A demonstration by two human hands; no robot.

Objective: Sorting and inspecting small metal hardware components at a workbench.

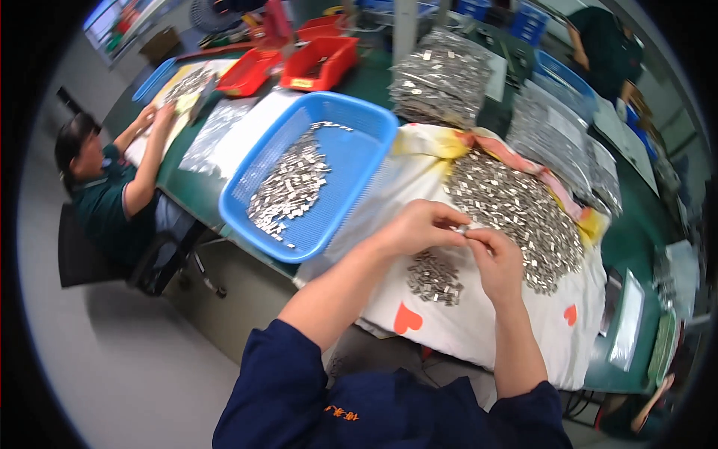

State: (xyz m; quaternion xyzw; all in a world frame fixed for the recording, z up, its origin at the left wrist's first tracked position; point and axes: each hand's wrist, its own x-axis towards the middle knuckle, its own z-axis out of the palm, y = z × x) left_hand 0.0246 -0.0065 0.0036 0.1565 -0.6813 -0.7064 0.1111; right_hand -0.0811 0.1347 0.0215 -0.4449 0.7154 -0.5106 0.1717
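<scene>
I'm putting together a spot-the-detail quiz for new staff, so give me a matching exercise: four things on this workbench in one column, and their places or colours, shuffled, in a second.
Things:
1. blue basket
2. red trays
3. large pile of metal pieces
4. small pile of metal pieces

Places:
A. on the white cloth, below the two hands
B. at the far end of the table, beyond the basket
C. on the cloth, right of the hands
D. left of the cloth, partly filled with metal pieces

Pairs: 1-D, 2-B, 3-C, 4-A
</scene>
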